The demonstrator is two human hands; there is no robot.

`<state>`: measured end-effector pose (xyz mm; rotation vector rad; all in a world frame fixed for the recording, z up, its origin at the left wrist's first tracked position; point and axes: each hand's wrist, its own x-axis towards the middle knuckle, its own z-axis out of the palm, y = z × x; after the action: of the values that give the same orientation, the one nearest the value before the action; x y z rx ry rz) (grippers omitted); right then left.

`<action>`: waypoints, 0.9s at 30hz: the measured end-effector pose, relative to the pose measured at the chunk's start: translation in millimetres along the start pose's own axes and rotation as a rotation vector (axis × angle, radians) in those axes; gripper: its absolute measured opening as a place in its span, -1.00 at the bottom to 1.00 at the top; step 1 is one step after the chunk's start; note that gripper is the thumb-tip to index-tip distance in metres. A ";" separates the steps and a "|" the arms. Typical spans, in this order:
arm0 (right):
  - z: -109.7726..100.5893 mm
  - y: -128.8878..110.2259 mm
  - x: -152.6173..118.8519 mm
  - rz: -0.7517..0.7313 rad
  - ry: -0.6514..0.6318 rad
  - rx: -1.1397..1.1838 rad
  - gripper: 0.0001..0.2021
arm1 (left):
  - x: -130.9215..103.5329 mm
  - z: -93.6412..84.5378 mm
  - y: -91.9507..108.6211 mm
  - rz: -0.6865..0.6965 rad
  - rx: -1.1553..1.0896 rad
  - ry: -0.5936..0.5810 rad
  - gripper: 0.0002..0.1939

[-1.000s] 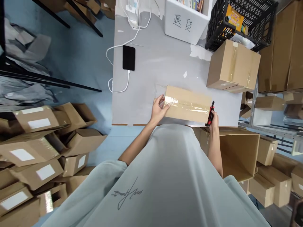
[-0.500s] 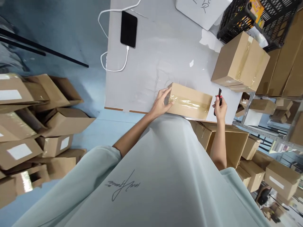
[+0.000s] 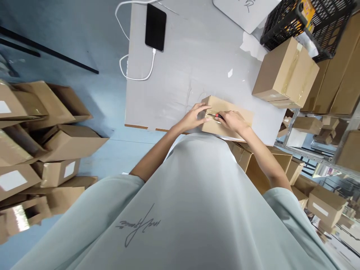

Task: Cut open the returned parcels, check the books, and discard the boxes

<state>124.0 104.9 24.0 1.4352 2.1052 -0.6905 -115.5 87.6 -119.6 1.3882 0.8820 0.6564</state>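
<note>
A taped cardboard box (image 3: 222, 129) lies at the near edge of the grey table (image 3: 168, 90). My left hand (image 3: 195, 117) is at the box's left end, thumb on the taped top and fingers spread along the far corner. Wrapped in my right hand (image 3: 233, 120) is a red and black box cutter (image 3: 218, 116), its tip over the tape near the left end of the box. My right hand covers much of the box top and hides most of the cutter.
A black phone (image 3: 155, 27) with a white cable lies at the far left of the table. At the right stand a larger taped box (image 3: 287, 75) and a black crate (image 3: 333, 26). Open cartons (image 3: 75, 144) are piled at the left; an open box (image 3: 258, 170) is below the table's edge.
My right hand has moved left with the cutter, from beyond the box's right end onto its top. My left hand stays at the left end. The view has shifted slightly.
</note>
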 end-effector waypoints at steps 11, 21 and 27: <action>-18.7 -25.4 -7.7 0.113 -0.104 -0.070 -0.46 | 2.7 -1.9 -2.6 0.001 0.016 -0.013 -0.25; -10.9 -21.5 -4.8 0.108 -0.101 0.013 -0.45 | 5.2 -1.3 -6.4 0.022 -0.001 0.009 -0.23; -12.8 -24.2 -3.6 0.109 -0.104 -0.038 -0.45 | 6.3 1.9 -11.5 -0.001 -0.028 0.011 -0.21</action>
<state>100.9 103.2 39.1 1.4502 1.9357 -0.6641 -111.8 90.7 -131.9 1.3605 0.8792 0.6741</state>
